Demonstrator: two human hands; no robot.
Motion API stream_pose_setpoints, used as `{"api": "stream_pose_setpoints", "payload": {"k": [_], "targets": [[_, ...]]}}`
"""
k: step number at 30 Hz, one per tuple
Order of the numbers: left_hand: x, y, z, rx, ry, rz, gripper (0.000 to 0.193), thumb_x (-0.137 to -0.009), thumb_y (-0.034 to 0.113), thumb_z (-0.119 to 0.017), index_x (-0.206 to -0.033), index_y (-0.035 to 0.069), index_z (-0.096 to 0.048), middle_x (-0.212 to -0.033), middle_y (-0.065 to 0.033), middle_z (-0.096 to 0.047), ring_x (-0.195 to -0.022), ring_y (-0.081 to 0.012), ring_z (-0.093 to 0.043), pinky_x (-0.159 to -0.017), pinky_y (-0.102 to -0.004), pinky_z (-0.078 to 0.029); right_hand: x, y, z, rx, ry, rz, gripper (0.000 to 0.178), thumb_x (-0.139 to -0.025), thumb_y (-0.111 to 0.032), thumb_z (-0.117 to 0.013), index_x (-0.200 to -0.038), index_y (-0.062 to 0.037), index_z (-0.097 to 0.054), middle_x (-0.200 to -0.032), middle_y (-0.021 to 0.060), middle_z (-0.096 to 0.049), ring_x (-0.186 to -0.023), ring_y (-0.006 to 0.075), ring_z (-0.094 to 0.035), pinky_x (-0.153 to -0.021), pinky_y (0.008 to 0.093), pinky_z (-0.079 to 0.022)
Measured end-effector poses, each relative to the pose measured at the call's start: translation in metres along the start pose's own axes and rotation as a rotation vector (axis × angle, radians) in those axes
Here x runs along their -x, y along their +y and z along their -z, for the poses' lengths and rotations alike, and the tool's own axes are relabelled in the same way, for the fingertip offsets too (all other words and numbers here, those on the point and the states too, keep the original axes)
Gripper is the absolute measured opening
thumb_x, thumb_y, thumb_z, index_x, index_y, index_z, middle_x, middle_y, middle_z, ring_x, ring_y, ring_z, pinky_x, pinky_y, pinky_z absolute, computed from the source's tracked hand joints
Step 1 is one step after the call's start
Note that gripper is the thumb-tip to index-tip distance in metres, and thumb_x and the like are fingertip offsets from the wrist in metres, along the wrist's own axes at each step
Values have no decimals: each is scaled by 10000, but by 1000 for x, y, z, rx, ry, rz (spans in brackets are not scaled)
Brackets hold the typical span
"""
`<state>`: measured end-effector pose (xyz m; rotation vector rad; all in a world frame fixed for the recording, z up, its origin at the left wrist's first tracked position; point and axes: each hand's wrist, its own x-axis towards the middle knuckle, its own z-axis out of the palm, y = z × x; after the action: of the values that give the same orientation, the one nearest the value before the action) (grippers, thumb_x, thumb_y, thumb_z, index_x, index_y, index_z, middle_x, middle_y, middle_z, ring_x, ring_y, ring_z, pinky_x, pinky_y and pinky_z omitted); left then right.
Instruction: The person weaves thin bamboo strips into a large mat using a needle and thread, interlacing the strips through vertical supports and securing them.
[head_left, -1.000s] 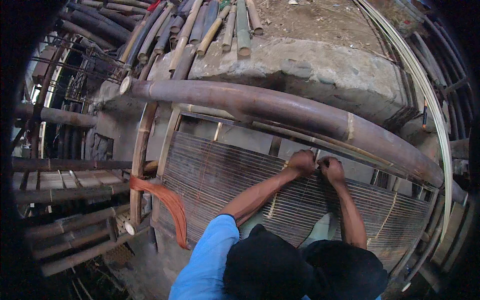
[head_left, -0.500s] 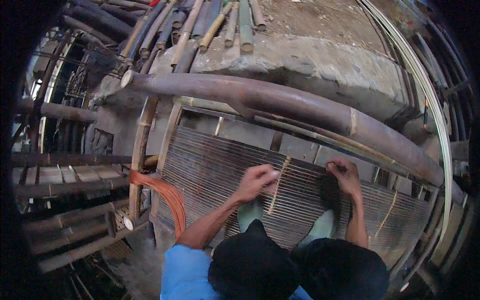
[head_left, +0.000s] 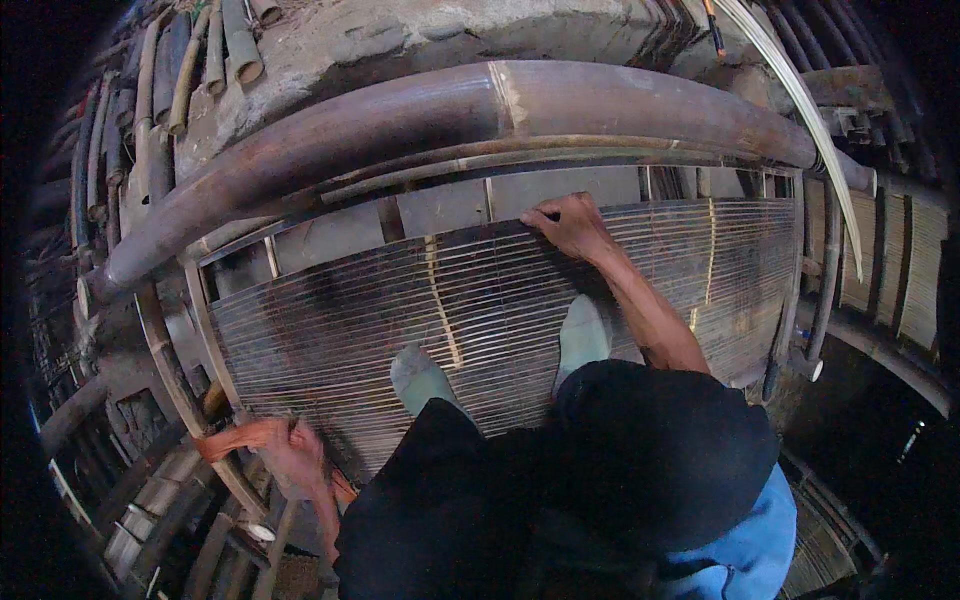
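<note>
A wide mat of thin, dark parallel slats (head_left: 520, 345) spans the frame in front of me, with a few pale cross strips woven through it. My right hand (head_left: 575, 228) is at the mat's far edge, thumb and forefinger pinched together; whatever they hold is too small to make out. At the lower left, my left hand (head_left: 297, 458) touches a bundle of orange strands (head_left: 238, 438) looped over a bamboo post. Its fingers are smeared by motion, so their grip cannot be told. Both my feet, in pale green socks (head_left: 420, 378), are over the mat.
A thick bamboo pole (head_left: 400, 122) crosses beyond the mat. Cut bamboo tubes (head_left: 240, 45) lie at the far left by a concrete ledge (head_left: 350, 50). Long pale strips (head_left: 800, 90) hang at the far right. Another post (head_left: 826, 270) stands at the right end.
My left hand has gone from the mat's middle down left to the orange strands. My right hand stays pinched at the far edge. The view has swung to the right.
</note>
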<state>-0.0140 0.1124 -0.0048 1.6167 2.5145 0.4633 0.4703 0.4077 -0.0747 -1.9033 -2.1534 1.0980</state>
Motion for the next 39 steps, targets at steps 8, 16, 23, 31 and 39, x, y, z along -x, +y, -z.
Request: {"api": "stream_pose_setpoints", "payload": {"k": [8,16,23,31,39], "targets": [[-99,258,-159,309,38,-534,448,-723,272,-866,-1064,53,-674,-972,-118,-587,-898,-346,-575,-862,-456,-437,-4,-2,-17,86,179,173,300,-869,-358,-694,-865,-68,-770,-842,184,-717,-821,377,-683,-803,433,-519],[-87,252,-215,410,103,-629,271,-843,154,-754,-1067,53,-641,-1050,-124,-560,-1006,-336,-530,-879,-470,-420,-1,-1,-25,35,130,20,277,-894,-378,-638,-893,-145,-789,-891,96,-741,-959,297,-641,-1060,473,-293],[-80,247,-205,165,72,-478,262,-876,157,-696,-1091,43,-598,-1121,-154,-547,-1077,-364,-489,-887,-480,-409,-6,-10,-24,81,109,36,306,-904,-406,-635,-897,-141,-788,-847,83,-734,-948,300,-626,-1031,453,-302],[-57,205,-184,235,172,-342,289,-827,102,-717,-1085,2,-631,-1124,-179,-566,-1081,-385,-510,-878,-520,-428,-3,-11,-16,45,57,-7,338,-906,-422,-637,-940,-121,-787,-970,127,-739,-1059,298,-597,-1069,442,-258],[-60,207,-180,-107,29,-359,184,-866,85,-648,-1017,-7,-599,-1124,-226,-561,-1000,-399,-564,-830,-483,-464,-10,-26,-21,47,-48,-8,317,-976,-367,-534,-1174,-205,-722,-1144,109,-715,-1172,296,-580,-1081,463,-233]]}}
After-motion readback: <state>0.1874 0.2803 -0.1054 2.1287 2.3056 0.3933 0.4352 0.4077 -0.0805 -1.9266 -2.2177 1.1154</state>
